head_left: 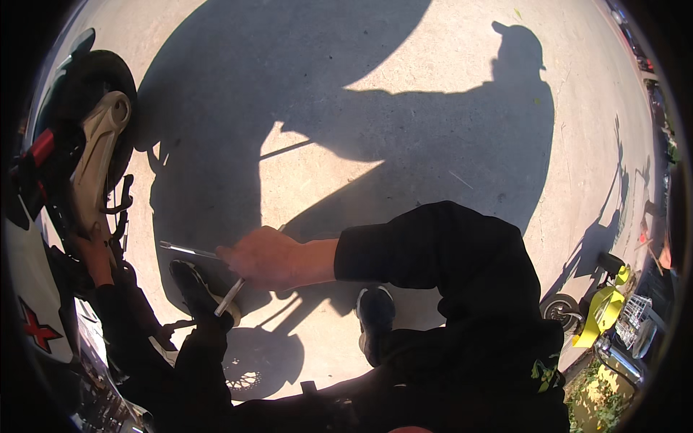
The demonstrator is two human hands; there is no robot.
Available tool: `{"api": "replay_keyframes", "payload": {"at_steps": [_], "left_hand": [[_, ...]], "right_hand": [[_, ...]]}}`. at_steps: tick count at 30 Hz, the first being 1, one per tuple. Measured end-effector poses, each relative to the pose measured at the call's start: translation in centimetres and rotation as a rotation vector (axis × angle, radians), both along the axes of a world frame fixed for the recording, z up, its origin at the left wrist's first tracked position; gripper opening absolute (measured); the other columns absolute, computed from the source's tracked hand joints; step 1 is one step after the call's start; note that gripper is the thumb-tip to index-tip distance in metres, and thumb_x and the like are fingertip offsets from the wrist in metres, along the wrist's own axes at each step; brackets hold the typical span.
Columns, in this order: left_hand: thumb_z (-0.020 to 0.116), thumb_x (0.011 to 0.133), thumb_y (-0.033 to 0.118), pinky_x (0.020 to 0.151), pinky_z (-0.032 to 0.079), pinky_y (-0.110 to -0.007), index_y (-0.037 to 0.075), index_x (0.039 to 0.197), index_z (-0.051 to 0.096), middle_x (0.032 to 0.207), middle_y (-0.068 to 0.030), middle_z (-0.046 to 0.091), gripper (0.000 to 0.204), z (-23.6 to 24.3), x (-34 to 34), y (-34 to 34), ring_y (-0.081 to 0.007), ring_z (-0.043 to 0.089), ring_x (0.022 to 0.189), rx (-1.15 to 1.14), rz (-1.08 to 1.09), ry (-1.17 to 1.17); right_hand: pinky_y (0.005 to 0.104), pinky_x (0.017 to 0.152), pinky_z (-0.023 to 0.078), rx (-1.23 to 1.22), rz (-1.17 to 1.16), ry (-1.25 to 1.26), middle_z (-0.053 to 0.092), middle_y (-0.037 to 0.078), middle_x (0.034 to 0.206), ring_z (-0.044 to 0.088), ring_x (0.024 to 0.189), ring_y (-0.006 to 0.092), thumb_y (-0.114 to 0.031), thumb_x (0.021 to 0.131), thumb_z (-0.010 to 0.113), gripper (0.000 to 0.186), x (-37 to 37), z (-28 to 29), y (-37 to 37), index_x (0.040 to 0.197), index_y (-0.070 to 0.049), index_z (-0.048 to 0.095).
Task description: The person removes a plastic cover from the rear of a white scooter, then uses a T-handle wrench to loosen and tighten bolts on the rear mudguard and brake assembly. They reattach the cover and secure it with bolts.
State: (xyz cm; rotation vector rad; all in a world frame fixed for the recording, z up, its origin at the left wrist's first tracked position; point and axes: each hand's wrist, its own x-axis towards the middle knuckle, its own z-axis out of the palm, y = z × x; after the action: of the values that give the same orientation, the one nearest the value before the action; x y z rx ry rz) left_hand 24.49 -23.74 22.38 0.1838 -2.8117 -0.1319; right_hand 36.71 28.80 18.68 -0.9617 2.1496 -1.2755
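My right hand [268,258] is closed in a fist around a metal T-handle wrench [189,250]. Its thin shaft points left toward the motorcycle, and one end of the crossbar sticks out below the fist. At the far left, my left hand [92,258] reaches in against the motorcycle, by the lower end of a tan swingarm [94,155]. Shade and the parts around them hide most of its fingers. The wrench tip is apart from the motorcycle. Beyond the swingarm is a black tyre [125,79].
A white body panel [36,289] and a dark footpeg [170,332] stand close on my left. My shoes [375,314] are on sunlit concrete [317,187], crossed by large shadows. A yellow scooter [603,314] with a wire basket [634,315] is at the right, near plants [603,393].
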Motion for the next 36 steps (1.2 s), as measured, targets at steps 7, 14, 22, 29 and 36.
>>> {"api": "replay_keyframes", "payload": {"at_steps": [7, 14, 22, 29, 36], "left_hand": [[0.073, 0.096, 0.025, 0.115, 0.041, -0.045, -0.01, 0.146, 0.039, 0.142, -0.0294, 0.052, 0.069, -6.5, 0.4, 2.9, -0.0386, 0.053, 0.131, 0.03, 0.032, 0.054], [0.072, 0.097, 0.022, 0.117, 0.04, -0.044, -0.005, 0.156, 0.029, 0.151, -0.0284, 0.045, 0.078, -2.7, 1.0, 3.8, -0.04, 0.048, 0.138, -0.331, 0.114, 0.144], [0.077, 0.091, 0.025, 0.112, 0.044, -0.047, -0.002, 0.149, 0.041, 0.143, -0.0234, 0.055, 0.074, 4.6, 2.0, 14.9, -0.038, 0.055, 0.132, -0.198, 0.219, -0.141], [0.072, 0.095, 0.032, 0.118, 0.038, -0.044, -0.004, 0.154, 0.035, 0.152, -0.0266, 0.046, 0.078, 0.9, 0.8, 6.4, -0.0375, 0.047, 0.141, -0.323, 0.244, -0.008], [0.068, 0.098, 0.029, 0.121, 0.034, -0.046, -0.002, 0.158, 0.029, 0.156, -0.0262, 0.042, 0.078, 0.6, 1.0, 11.9, -0.0401, 0.043, 0.145, -0.201, 0.3, -0.144]], "right_hand": [[0.0442, 0.064, 0.058, 0.474, 0.085, 0.17, 0.073, 0.014, 0.078, 0.075, 0.078, 0.0324, -0.009, 0.078, 0.072, 0.007, -1.1, 1.2, 8.6, 0.08, -0.002, 0.072], [0.0447, 0.064, 0.059, 0.383, -0.057, 0.302, 0.073, 0.015, 0.08, 0.075, 0.082, 0.0314, -0.014, 0.074, 0.075, 0.012, 0.1, -0.8, 5.7, 0.08, -0.004, 0.075], [0.0427, 0.063, 0.059, 0.488, -0.03, 0.304, 0.072, 0.012, 0.078, 0.074, 0.08, 0.0305, -0.014, 0.076, 0.073, 0.006, 0.5, 2.2, 2.0, 0.077, -0.008, 0.075], [0.0443, 0.054, 0.059, 0.49, -0.005, 0.465, 0.074, 0.014, 0.078, 0.076, 0.076, 0.0309, -0.013, 0.077, 0.073, 0.01, 1.4, 2.4, -0.5, 0.079, -0.005, 0.077], [0.0455, 0.055, 0.057, 0.435, -0.081, 0.471, 0.071, 0.012, 0.073, 0.073, 0.073, 0.0334, -0.02, 0.077, 0.071, 0.012, 1.7, -0.9, 2.4, 0.074, -0.01, 0.075]]}}
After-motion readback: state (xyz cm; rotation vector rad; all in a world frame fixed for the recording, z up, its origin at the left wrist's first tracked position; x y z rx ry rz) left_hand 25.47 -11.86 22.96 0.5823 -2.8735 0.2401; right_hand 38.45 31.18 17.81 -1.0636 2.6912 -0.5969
